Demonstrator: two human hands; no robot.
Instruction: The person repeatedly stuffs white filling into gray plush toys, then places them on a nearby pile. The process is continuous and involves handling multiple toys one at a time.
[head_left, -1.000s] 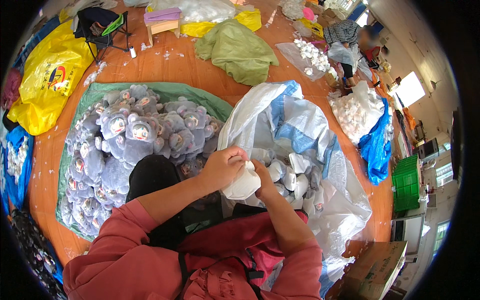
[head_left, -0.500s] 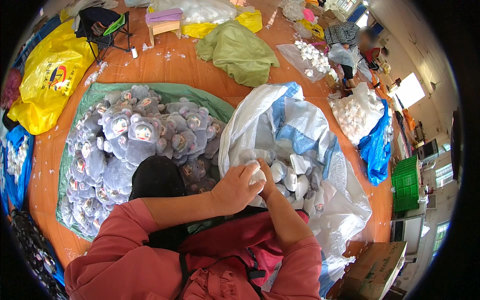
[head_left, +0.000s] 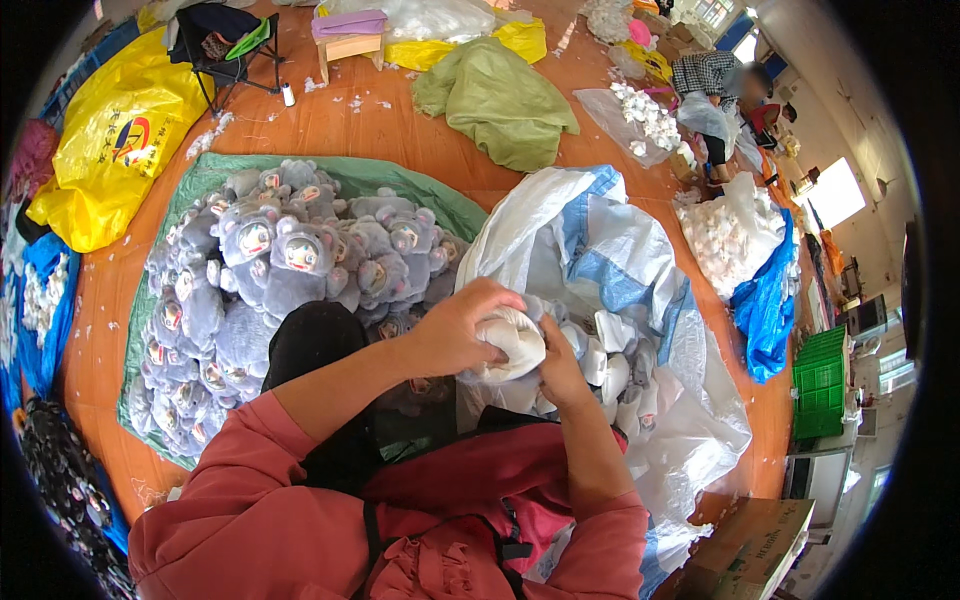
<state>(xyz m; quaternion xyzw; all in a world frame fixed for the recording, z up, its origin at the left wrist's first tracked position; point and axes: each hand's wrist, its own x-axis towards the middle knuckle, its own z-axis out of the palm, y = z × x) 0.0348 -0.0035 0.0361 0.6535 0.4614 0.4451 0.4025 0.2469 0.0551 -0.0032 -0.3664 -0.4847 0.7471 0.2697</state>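
Over the mouth of a white and blue woven sack [head_left: 640, 245], my two hands hold a rounded white fabric piece with a hollow opening, seemingly a plush toy part [head_left: 513, 343]. Grey fur shows at its edge. My left hand [head_left: 468, 326] is closed round its left side, fingers over the top and thumb at the opening. Pressed to its right side is my right hand [head_left: 562, 368], with some fingers hidden behind the piece. Several similar white and grey pieces [head_left: 612, 360] lie in the sack below. Left of the sack, grey plush dolls [head_left: 300, 255] are heaped on a green sheet [head_left: 385, 180].
A yellow bag [head_left: 120, 140] and a folding chair [head_left: 225, 50] stand at the far left. An olive cloth [head_left: 500, 100] lies beyond the sack. At right are a blue bag [head_left: 765, 325], a green crate [head_left: 820, 380] and a cardboard box [head_left: 750, 550]. Another person [head_left: 715, 90] bends over at the far right.
My hands have moved apart a little around the white piece. It now shows wider and rounder, its opening turned toward me. The whole view has shifted slightly.
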